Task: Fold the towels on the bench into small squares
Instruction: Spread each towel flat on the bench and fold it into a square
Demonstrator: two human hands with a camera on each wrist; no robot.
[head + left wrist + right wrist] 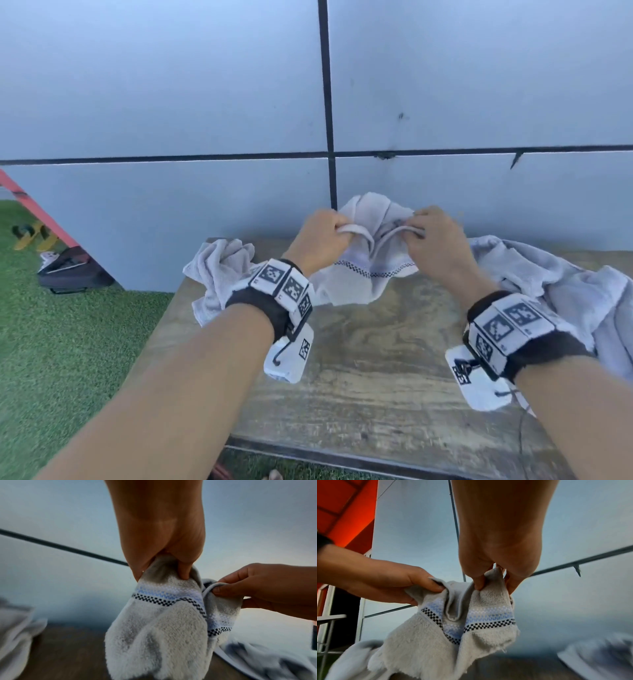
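Both grips pinch the top hem of the striped towel [363, 274]: left hand [320, 236] and right hand [435, 240] close together, cloth hanging below over the tabletop [376, 359]. Risk: I've got bunched hem, not corners, so the spread goes skewed. Loose towel [219, 270] beside my left grip could snag.

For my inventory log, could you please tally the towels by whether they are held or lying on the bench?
Held in both hands: 1, the checker-banded towel, pinched by the left hand and right hand.
Lying crumpled on the bench: 2, the left towel and the right towel.
Total: 3 towels.
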